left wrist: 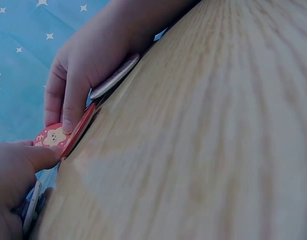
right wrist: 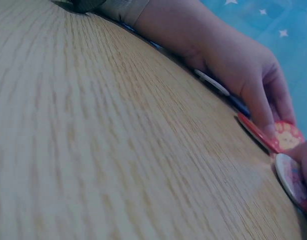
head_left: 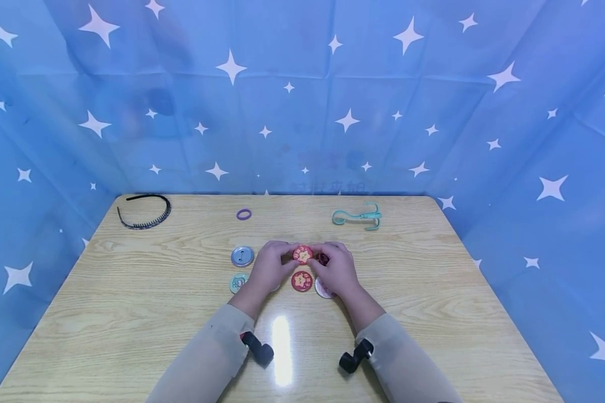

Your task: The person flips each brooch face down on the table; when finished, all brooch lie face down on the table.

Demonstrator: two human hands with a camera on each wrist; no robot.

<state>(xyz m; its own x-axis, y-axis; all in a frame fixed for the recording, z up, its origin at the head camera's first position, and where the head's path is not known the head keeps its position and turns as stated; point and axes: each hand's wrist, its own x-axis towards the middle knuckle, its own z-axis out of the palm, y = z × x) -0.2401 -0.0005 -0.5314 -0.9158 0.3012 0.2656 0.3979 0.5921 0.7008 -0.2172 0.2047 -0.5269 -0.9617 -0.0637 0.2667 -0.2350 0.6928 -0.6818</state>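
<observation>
Far red badge (head_left: 303, 255), likely being aligned
Your left hand (head_left: 270, 266) and right hand (head_left: 339, 269) pinch it — next calls for even release.

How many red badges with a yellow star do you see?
2: the farther red badge, held by the left hand and right hand, and the nearer red badge, on the table just toward the person. The hands might hide others.

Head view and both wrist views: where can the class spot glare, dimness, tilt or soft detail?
Head view: brightly lit, with a white glare streak on the table; left wrist view: dimmer, table slanting steeply, its nearby grain soft; right wrist view: also dimmer, slanting the other way.
</observation>
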